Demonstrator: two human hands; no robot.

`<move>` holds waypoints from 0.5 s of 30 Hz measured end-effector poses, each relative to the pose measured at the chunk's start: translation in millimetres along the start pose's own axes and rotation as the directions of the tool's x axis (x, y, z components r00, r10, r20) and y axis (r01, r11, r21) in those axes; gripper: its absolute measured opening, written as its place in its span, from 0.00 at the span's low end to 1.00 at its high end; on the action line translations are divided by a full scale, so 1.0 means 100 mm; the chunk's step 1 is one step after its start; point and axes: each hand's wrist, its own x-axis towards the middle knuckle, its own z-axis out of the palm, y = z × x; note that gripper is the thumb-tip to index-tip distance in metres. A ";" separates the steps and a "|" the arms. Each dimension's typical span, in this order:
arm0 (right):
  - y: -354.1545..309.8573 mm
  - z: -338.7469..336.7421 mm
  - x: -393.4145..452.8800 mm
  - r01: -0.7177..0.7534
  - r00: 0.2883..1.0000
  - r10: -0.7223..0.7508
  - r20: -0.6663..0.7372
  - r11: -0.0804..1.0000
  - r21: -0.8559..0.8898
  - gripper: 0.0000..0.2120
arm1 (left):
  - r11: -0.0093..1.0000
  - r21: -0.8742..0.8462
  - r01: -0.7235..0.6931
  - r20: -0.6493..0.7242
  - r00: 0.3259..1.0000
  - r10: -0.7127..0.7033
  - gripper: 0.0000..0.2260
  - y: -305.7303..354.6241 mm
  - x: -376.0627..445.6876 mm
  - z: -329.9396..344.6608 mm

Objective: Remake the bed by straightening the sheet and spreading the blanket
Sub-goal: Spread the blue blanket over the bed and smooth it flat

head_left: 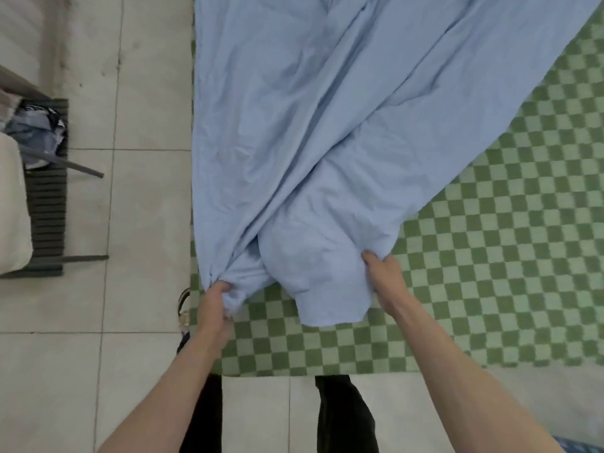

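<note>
A light blue blanket [327,125] lies rumpled in long folds across the bed, running from the far end down to its near corner. Under it a green checkered sheet [490,256] covers the mattress and shows bare at the right and along the near edge. My left hand [217,302] grips a bunched corner of the blanket at the bed's left near corner. My right hand [385,276] pinches the blanket's edge farther right, above the sheet. A loose flap of blanket hangs between both hands.
Pale floor tiles [130,207] lie left of the bed and at its foot. A dark slatted bench [49,207] with a white cushion and crumpled cloth stands at the far left. My legs in dark trousers [343,416] stand at the bed's foot.
</note>
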 end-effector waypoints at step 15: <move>0.67 -2.67 -0.49 -0.237 0.660 0.255 -0.707 0.963 0.126 0.34 | 0.996 0.023 0.085 0.076 0.993 -0.086 0.30 -0.15 -0.62 -0.34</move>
